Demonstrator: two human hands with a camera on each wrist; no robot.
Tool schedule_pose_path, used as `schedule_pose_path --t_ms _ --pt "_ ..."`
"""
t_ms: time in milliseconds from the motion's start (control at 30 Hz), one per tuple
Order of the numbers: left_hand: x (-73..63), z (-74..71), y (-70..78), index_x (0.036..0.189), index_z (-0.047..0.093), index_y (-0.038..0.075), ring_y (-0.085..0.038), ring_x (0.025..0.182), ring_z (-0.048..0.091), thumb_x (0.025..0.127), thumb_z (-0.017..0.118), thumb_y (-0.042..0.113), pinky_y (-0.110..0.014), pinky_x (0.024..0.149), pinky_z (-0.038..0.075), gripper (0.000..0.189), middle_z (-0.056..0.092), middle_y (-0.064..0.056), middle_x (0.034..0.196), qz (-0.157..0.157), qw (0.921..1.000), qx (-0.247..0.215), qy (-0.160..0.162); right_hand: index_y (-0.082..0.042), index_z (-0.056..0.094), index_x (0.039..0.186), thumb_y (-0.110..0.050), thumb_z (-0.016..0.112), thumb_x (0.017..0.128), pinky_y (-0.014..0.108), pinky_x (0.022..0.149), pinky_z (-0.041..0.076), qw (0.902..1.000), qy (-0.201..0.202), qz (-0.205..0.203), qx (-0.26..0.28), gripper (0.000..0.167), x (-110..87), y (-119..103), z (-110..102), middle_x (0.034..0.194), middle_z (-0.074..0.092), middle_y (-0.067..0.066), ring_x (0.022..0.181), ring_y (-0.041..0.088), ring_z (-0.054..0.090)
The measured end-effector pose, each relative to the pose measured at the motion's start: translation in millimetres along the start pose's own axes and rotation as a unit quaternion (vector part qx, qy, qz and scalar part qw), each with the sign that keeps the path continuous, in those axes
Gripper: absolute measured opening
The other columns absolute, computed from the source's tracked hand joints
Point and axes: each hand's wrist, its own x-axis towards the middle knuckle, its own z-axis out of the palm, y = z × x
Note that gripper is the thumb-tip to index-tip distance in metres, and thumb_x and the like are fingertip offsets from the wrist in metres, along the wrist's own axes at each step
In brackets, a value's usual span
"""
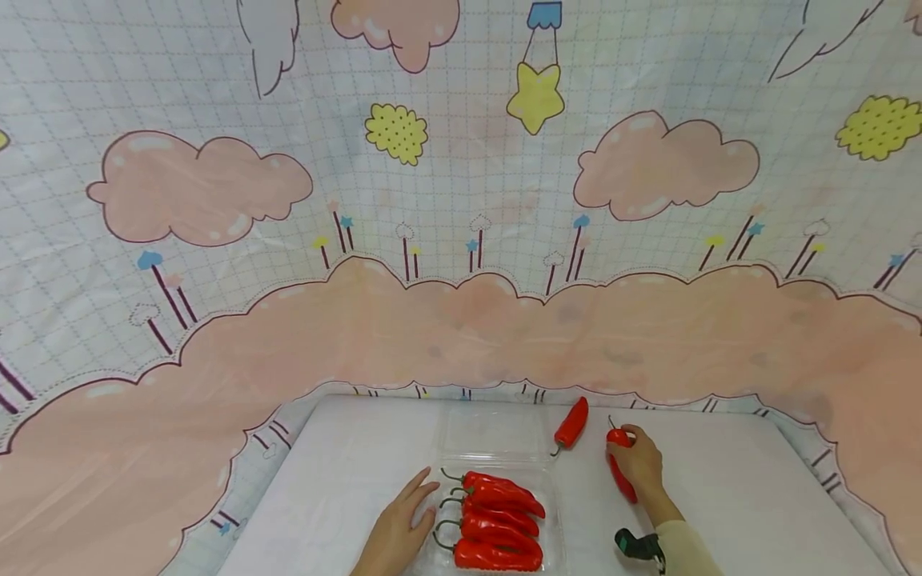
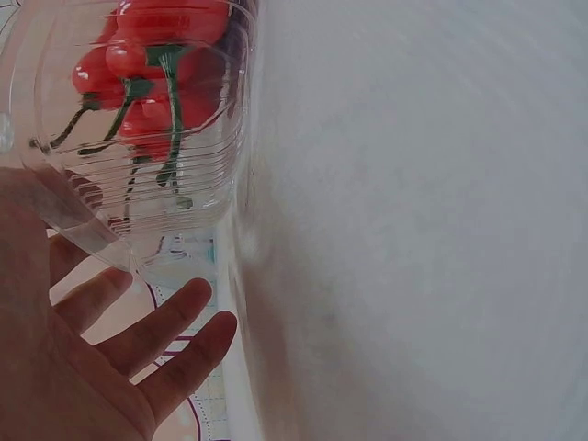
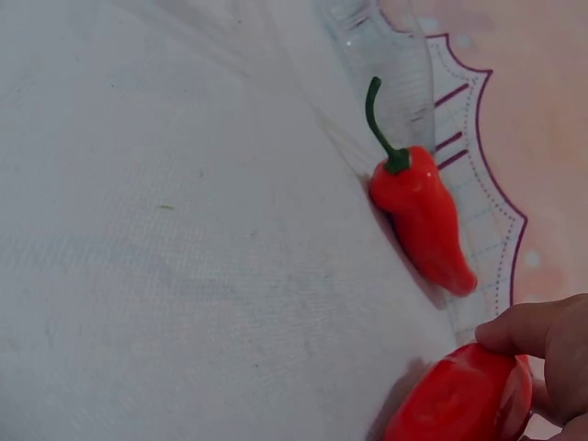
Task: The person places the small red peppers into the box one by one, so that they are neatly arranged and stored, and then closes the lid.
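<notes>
My right hand point(image 1: 639, 460) pinches a red pepper point(image 1: 623, 480) near its stem end, close over the white table. In the right wrist view the fingers lie over the top of that pepper point(image 3: 459, 395). Left of it lies another red pepper point(image 1: 572, 424), its green stem toward me. My left hand point(image 1: 399, 520) rests beside the clear plastic box point(image 1: 555, 512), fingers spread along its left side. Inside the box several red peppers point(image 1: 500, 524) lie in a stack of rows, stems pointing left. The left wrist view shows the left hand point(image 2: 110, 340) right at the box's ridged wall point(image 2: 211, 184).
The box's clear lid point(image 1: 493, 432) lies folded back behind it on the white table point(image 1: 360, 456). A black strap device point(image 1: 637, 544) sits at my right wrist. Behind the table hangs a patterned cloth point(image 1: 461, 336) with clouds and stars.
</notes>
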Motion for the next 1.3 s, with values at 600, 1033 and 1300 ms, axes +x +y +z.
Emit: schedule_pose_path --t_ms 600,1033,1300 --pt "-1.4 -0.8 -0.9 0.127 0.064 0.013 -0.029 0.124 0.06 0.093 0.063 0.019 -0.051 0.098 0.051 0.035 0.052 -0.006 0.148 0.01 0.9999 0.005 0.007 0.0 0.044 0.141 -0.026 0.054 0.097 0.058 0.097 0.051 0.9996 -0.006 -0.027 0.001 0.052 -13.9 -8 -15 0.135 0.05 0.032 0.118 0.045 0.049" --pt "-1.0 -0.2 -1.8 0.126 0.064 0.014 -0.029 0.124 0.06 0.092 0.063 0.019 -0.051 0.099 0.051 0.035 0.052 -0.006 0.147 0.012 0.9999 0.008 0.009 -0.001 0.048 0.139 -0.021 0.057 0.096 0.048 0.086 0.058 0.9982 0.003 -0.057 0.016 0.048 -28.1 -16 -23 0.126 0.056 0.031 0.11 0.043 0.056" --pt "-1.8 0.6 -1.9 0.126 0.065 0.014 -0.028 0.124 0.061 0.092 0.064 0.019 -0.05 0.098 0.052 0.035 0.053 -0.005 0.147 0.011 0.9998 0.008 0.014 -0.001 0.051 0.137 -0.021 0.06 0.094 0.045 0.083 0.059 0.9964 0.018 -0.078 0.028 0.048 -37.5 -24 -28 0.124 0.059 0.032 0.108 0.044 0.06"
